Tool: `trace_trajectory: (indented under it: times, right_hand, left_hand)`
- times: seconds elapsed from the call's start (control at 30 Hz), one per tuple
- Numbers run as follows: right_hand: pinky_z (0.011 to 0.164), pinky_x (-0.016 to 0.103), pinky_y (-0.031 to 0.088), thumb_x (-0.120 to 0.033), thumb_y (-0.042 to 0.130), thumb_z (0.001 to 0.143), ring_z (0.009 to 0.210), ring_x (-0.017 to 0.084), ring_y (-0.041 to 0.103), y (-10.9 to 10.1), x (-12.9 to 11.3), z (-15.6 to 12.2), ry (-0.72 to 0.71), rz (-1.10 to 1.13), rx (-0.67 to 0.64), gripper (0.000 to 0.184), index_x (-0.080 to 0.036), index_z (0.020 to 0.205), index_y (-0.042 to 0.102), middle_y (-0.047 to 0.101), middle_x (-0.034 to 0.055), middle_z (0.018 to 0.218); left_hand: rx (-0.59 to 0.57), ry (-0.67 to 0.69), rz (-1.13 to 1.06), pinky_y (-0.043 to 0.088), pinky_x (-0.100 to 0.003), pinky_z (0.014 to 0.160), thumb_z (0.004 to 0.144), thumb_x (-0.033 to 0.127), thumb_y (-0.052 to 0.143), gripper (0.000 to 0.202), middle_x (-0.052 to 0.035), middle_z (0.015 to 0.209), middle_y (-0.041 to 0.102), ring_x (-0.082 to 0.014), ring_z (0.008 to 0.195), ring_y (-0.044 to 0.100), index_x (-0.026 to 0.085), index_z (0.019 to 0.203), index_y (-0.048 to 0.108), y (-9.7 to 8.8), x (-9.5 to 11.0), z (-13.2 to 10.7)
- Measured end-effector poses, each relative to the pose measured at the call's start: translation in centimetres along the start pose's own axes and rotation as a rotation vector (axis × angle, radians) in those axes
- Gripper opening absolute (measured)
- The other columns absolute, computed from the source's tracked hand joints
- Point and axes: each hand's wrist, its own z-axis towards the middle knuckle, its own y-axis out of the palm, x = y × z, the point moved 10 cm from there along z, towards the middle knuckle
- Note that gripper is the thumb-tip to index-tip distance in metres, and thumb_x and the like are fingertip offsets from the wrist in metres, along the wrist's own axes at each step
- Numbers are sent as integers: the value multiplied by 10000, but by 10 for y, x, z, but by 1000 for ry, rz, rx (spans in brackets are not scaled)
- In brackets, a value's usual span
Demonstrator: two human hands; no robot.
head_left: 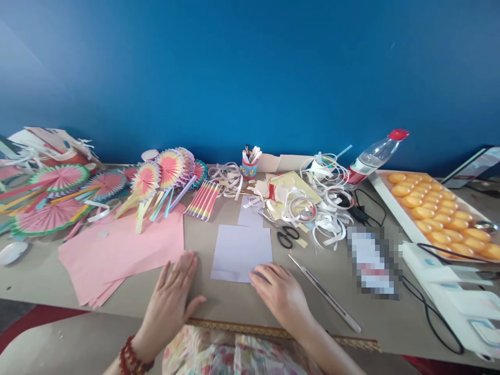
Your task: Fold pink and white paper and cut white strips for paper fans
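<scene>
A square sheet of lavender paper lies flat on the table before me, with a crease line along its near edge. My right hand rests at its near right corner, fingers slightly bent and touching the paper. My left hand lies open and flat on the table, its fingertips beside a stack of pink paper sheets. Another lavender piece shows behind the square sheet. To the right of my right hand lies a slim craft knife. Black-handled scissors lie just behind it.
Finished paper fans and a pleated strip sit at the back left. Curled paper strips, a pen cup and a leaning bottle stand further back. At right are a tray of orange domed items and a black cable.
</scene>
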Motion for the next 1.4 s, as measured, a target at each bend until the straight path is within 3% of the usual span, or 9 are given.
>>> trace_trajectory:
  times: [0.13, 0.27, 0.37, 0.5, 0.63, 0.8, 1.0, 1.23, 1.4]
  right_hand:
    - [730, 271, 481, -107, 491, 940, 802, 156, 634, -13, 6, 1, 22, 117, 97, 187, -208, 910, 645, 682, 26, 862]
    - [751, 274, 510, -128, 465, 957, 814, 158, 643, -32, -4, 7, 69, 205, 245, 191, -196, 967, 643, 687, 54, 916]
    - [799, 289, 535, -153, 490, 952, 884, 174, 652, -35, -31, 17, -41, 229, 222, 196, -204, 1054, 650, 697, 67, 1000]
    - [860, 319, 550, -200, 514, 935, 1031, 208, 632, -39, -43, 20, -123, 255, 166, 238, -219, 1137, 637, 667, 97, 1154]
    - [823, 345, 551, -92, 510, 898, 971, 210, 646, -63, -22, 3, -87, 295, 336, 308, -207, 1165, 612, 674, 104, 1101]
    - [821, 379, 528, -97, 670, 813, 929, 235, 650, -92, -28, -22, -166, 137, 578, 401, -205, 1192, 597, 698, 81, 972]
    - [823, 334, 459, -184, 482, 960, 908, 192, 619, -49, -27, -5, -81, 2, 223, 173, -214, 1003, 648, 694, 54, 960]
    - [765, 303, 439, -166, 391, 996, 855, 182, 575, -20, -4, -9, -77, 47, 79, 282, -203, 866, 639, 657, 44, 877]
    - [741, 290, 448, -157, 452, 972, 820, 179, 575, -12, 9, -11, -62, 74, -4, 235, -201, 854, 651, 662, 46, 851]
  left_hand:
    - [99, -153, -359, 494, -396, 950, 984, 320, 446, 309, -129, 1220, 649, -266, 1150, 602, 180, 1215, 596, -18, -20, 0]
    - [-51, -147, -939, 584, -255, 729, 1026, 370, 343, 380, -96, 1116, 701, -177, 884, 701, 205, 1326, 509, -3, 26, 22]
    - [22, -192, -1119, 594, -285, 751, 1032, 408, 310, 426, -108, 1134, 688, -190, 904, 693, 171, 1344, 477, 0, 44, 44]
    - [266, -240, -866, 579, -273, 698, 1014, 272, 367, 285, -59, 875, 714, -182, 771, 680, 159, 1068, 623, -28, 21, 63]
    - [369, 139, -394, 466, -439, 996, 959, 170, 360, 358, -145, 1310, 594, -274, 1236, 525, 155, 1260, 552, -75, 32, 77]
    - [233, 334, -103, 426, -388, 993, 941, 94, 380, 350, -104, 1310, 599, -231, 1212, 522, 151, 1216, 589, -47, 59, 88]
    - [51, 384, -62, 445, -347, 799, 976, 152, 451, 158, -71, 997, 636, -200, 914, 575, 150, 1018, 603, -6, 84, 83]
    - [103, 486, -60, 392, -324, 681, 985, 143, 446, 192, -40, 836, 583, -175, 764, 523, 167, 867, 597, -11, 81, 63]
    - [61, 431, -86, 416, -318, 666, 997, 250, 471, 159, -42, 843, 582, -186, 757, 534, 164, 1024, 603, 0, 66, 57]
